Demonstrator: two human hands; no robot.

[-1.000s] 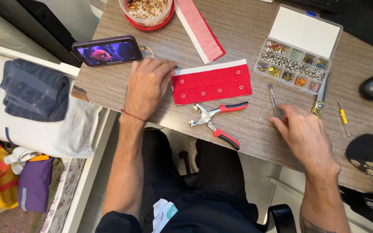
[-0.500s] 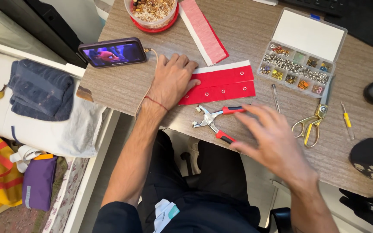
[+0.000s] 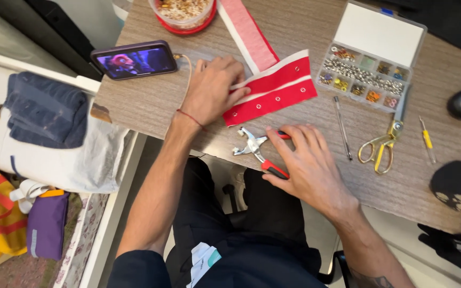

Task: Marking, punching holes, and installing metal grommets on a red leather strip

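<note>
Head view, looking down on a wood-grain table (image 3: 150, 101). The left hand (image 3: 212, 90) lies flat, palm down and fingers spread, pressing the left end of a red fabric strip (image 3: 276, 90) that has a white edge and a row of small metal eyelets; nothing is clasped in it. The strip runs from under this hand toward the right, slightly tilted, at the middle of the table.

The right hand (image 3: 308, 165) rests over a pair of red-handled pliers (image 3: 257, 149) at the near edge of the table, just below the strip. Its fingers curl loosely across the 2 handles, touching them (a firm grasp cannot be confirmed), while the metal head of the tool points left and lies on the surface.

Right of the pliers, a thin metal rod (image 3: 342, 128) lies on the table, with gold-handled scissors (image 3: 382, 149) and a small yellow-handled tool (image 3: 428, 141) farther right. Beyond them, an open compartment box (image 3: 364, 80) holds assorted small metal fittings. At the far left, a phone (image 3: 134, 60) in a dark case lies with its screen lit. A pink and white strip (image 3: 249, 34) extends toward the far edge, beside a round red-rimmed container (image 3: 185, 13).
</note>
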